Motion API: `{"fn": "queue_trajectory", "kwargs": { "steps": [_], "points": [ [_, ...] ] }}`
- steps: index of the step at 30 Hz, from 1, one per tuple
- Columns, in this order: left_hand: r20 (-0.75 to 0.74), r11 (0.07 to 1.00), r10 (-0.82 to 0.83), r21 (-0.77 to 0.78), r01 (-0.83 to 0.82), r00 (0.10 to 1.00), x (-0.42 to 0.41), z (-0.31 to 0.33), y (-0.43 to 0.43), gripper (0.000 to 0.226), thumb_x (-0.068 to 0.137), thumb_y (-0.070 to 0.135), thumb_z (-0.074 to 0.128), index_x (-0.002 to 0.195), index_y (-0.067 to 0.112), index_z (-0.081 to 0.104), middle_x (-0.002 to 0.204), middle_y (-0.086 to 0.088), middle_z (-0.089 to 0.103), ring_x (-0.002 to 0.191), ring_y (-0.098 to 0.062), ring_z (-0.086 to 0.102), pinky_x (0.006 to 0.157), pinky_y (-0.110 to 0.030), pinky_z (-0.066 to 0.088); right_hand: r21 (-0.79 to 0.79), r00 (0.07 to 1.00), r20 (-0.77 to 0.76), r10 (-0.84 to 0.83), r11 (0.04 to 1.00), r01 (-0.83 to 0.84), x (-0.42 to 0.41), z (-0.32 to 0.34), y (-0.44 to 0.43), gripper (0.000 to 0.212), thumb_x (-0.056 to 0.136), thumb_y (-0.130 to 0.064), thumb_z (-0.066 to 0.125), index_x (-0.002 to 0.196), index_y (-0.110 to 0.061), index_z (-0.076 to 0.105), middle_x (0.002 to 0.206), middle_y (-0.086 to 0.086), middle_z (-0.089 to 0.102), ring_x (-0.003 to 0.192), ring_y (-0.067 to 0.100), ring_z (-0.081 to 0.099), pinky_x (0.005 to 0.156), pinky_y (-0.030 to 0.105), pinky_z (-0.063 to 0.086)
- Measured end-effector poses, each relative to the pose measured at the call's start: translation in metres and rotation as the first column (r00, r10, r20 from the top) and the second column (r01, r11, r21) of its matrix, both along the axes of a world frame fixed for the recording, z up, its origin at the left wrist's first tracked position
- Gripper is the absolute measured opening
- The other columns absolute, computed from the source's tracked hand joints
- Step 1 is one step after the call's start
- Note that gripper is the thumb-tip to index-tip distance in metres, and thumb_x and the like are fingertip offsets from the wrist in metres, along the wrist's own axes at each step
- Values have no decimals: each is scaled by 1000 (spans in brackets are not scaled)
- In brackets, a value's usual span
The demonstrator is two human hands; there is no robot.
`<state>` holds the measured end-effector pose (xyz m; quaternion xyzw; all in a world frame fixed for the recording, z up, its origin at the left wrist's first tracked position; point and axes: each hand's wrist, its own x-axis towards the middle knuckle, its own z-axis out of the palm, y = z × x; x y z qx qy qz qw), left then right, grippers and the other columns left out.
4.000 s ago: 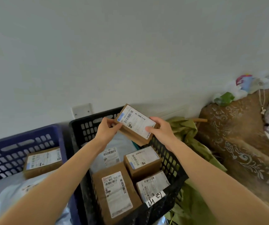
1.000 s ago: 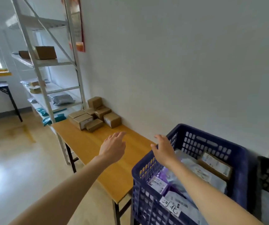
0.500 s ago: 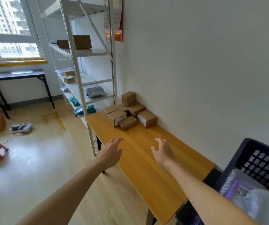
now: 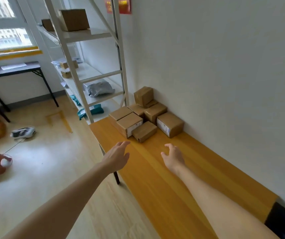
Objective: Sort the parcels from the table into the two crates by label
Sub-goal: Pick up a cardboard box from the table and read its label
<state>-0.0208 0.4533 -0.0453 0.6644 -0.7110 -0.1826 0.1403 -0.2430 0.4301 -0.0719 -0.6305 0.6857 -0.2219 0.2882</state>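
Reaching over the table (image 4: 181, 195), both hands (fingers loose) near parcels (image 4: 145, 116).

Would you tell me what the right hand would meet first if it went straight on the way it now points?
Probably the small flat parcel nearest it on the table; depth is unclear.

Left forearm (image 4: 60, 200) and right forearm (image 4: 215, 200): both bare along their whole visible length, to the lower edge of the view. Left hand (image 4: 116, 158) and right hand (image 4: 173, 156): bare, with slender fingers (image 4: 123, 144).
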Motion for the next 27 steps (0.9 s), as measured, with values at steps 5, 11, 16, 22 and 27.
{"fn": "queue_trajectory", "kwargs": {
  "steps": [5,11,16,22,27],
  "points": [
    [6,998,-8,66,8,1000,9,-27,-55,49,100,26,46,147,23,31,151,-3,36,129,-23,46,99,-35,47,78,999,41,-17,997,14,16,-27,-48,40,99,-25,49,138,-17,43,141,7,42,115,22,52,85,31,49],
    [6,985,-53,163,52,999,21,-64,-120,49,100,26,46,147,23,31,150,-3,36,129,-22,47,97,-33,48,190,995,78,-55,981,40,38,-63,-92,40,99,-26,48,138,-20,42,140,6,41,110,22,54,86,34,51],
    [-44,975,-120,185,126,992,24,-89,-185,48,101,23,45,147,20,32,150,-4,36,130,-24,44,97,-34,45,306,958,225,-180,946,106,61,-89,-136,41,99,-22,52,138,-18,42,144,8,40,125,23,47,88,28,44],
    [-142,958,-186,192,212,972,23,-116,-254,47,100,17,44,146,17,34,149,-6,37,133,-24,41,99,-33,41,476,856,350,-381,859,188,84,-111,-191,43,97,-17,55,138,-14,42,144,12,41,129,25,44,91,29,41],
    [-164,931,-227,251,263,960,23,-147,-282,48,99,14,44,145,18,33,151,-3,29,137,-22,33,93,-26,41,550,731,398,-554,782,293,90,-127,-223,42,97,-20,54,138,-15,44,138,8,48,121,22,50,103,39,44]
  ]
}}
